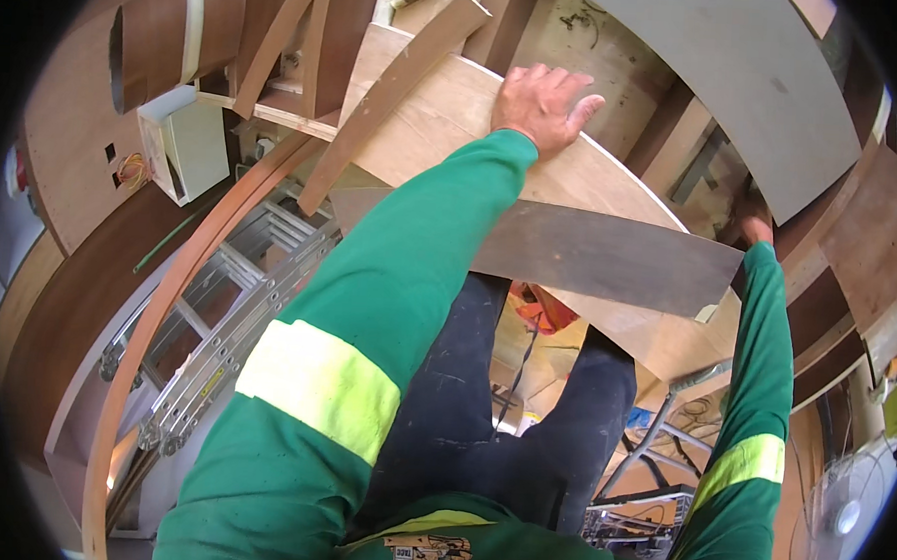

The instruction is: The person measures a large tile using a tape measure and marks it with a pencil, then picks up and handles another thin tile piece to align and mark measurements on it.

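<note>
My left hand (541,112) rests open on a light plywood panel (456,110) with a pale curved edge, fingers apart near that edge. A curved brown wooden strip (380,99) lies across the panel to the left of it. Below my left hand, a long dark grey-brown board (600,259) spans across, partly under my forearm. My right hand (755,215) reaches down into a shadowed gap at the right, beside the lower end of a large curved grey panel (747,83); its fingers are hidden in the shadow.
An aluminium ladder (231,331) lies at left among curved wooden panels, near a white box (184,143). A red-orange item (537,312) shows below the boards. A metal-framed stand (651,449) and a fan (847,516) are at lower right.
</note>
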`<state>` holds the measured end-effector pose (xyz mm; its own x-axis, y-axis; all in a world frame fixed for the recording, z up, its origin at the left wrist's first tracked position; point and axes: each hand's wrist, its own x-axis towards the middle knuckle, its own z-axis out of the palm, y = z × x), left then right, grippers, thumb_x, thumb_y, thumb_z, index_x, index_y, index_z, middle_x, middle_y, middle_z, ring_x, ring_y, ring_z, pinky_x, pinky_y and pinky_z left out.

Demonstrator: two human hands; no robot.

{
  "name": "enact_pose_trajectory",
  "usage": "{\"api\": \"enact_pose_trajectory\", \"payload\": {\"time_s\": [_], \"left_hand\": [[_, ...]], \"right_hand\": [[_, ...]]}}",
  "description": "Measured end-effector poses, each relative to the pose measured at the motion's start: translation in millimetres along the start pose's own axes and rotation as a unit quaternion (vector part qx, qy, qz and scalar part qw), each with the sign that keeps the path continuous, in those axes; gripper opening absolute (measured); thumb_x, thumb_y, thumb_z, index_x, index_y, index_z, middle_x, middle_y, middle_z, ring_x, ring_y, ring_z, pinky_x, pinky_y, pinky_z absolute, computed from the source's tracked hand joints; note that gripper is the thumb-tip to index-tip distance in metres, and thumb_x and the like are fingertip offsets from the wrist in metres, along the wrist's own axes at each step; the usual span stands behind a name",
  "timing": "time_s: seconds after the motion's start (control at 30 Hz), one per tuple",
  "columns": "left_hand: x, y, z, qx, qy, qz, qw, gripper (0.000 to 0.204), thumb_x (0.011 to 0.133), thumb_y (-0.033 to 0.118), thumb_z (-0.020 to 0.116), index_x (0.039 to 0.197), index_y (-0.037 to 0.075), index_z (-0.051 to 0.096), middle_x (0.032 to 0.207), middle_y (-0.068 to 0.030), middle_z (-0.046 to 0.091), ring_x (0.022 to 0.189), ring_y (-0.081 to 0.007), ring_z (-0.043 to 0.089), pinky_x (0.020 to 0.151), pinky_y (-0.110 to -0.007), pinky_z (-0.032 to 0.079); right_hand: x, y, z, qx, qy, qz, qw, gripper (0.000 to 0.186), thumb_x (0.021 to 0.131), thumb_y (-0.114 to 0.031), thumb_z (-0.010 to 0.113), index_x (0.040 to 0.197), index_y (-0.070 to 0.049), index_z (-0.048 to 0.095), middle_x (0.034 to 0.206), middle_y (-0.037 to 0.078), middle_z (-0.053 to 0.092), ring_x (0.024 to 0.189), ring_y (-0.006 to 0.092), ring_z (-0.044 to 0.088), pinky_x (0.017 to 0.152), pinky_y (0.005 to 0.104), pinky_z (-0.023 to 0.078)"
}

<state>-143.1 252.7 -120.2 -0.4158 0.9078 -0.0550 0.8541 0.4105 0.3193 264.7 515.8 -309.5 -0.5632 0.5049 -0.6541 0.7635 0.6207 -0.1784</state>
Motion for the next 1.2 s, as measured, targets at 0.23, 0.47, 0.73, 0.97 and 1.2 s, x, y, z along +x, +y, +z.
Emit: {"api": "enact_pose_trajectory", "payload": {"time_s": [0.23, 0.47, 0.73, 0.97, 1.2], "left_hand": [[1, -3, -4, -0.011, -0.022, -0.015, 1.000, 0.038, 0.099, 0.048, 0.053, 0.117, 0.018, 0.068, 0.099, -0.0020, 0.067, 0.098, -0.0231, 0.060, 0.090, -0.040, 0.042], [2, 5, 14, 0.009, -0.013, -0.009, 1.000, 0.035, 0.098, 0.047, 0.055, 0.114, 0.020, 0.071, 0.104, -0.0015, 0.070, 0.098, -0.0234, 0.062, 0.088, -0.041, 0.045], [1, 2, 12, 0.022, -0.019, 0.007, 1.000, 0.038, 0.101, 0.048, 0.049, 0.118, 0.021, 0.069, 0.110, -0.0017, 0.070, 0.101, -0.0239, 0.062, 0.089, -0.042, 0.044], [3, -1, 11, 0.015, 0.001, 0.011, 1.000, 0.037, 0.101, 0.048, 0.049, 0.115, 0.021, 0.070, 0.107, -0.0021, 0.071, 0.098, -0.0249, 0.064, 0.088, -0.043, 0.045], [5, -8, 7, 0.028, 0.000, 0.016, 0.999, 0.040, 0.098, 0.050, 0.052, 0.116, 0.019, 0.070, 0.104, -0.0042, 0.071, 0.095, -0.0258, 0.064, 0.083, -0.043, 0.045]], "right_hand": [[-105, -70, -71, 0.175, 0.013, 0.102, 0.979, 0.035, 0.089, -0.027, 0.062, 0.098, 0.006, 0.062, 0.097, 0.032, 0.064, 0.097, 0.0476, 0.062, 0.086, 0.0504, 0.048], [-233, -119, -127, 0.364, 0.206, 0.195, 0.887, 0.023, 0.092, -0.019, 0.060, 0.093, 0.004, 0.056, 0.085, 0.024, 0.062, 0.073, 0.0329, 0.060, 0.072, 0.0429, 0.050], [-374, -217, -24, 0.330, 0.049, 0.255, 0.908, 0.041, 0.102, -0.033, 0.048, 0.099, 0.006, 0.061, 0.099, 0.030, 0.064, 0.091, 0.0458, 0.063, 0.080, 0.0491, 0.048], [-376, -177, -11, 0.375, 0.120, 0.342, 0.853, 0.032, 0.100, -0.027, 0.055, 0.098, 0.004, 0.063, 0.083, 0.025, 0.066, 0.081, 0.0402, 0.065, 0.076, 0.0464, 0.050], [-258, -252, -95, 0.371, -0.005, 0.162, 0.914, 0.051, 0.084, -0.047, 0.075, 0.077, 0.001, 0.058, 0.071, 0.020, 0.064, 0.065, 0.0345, 0.060, 0.068, 0.0445, 0.048]]}}
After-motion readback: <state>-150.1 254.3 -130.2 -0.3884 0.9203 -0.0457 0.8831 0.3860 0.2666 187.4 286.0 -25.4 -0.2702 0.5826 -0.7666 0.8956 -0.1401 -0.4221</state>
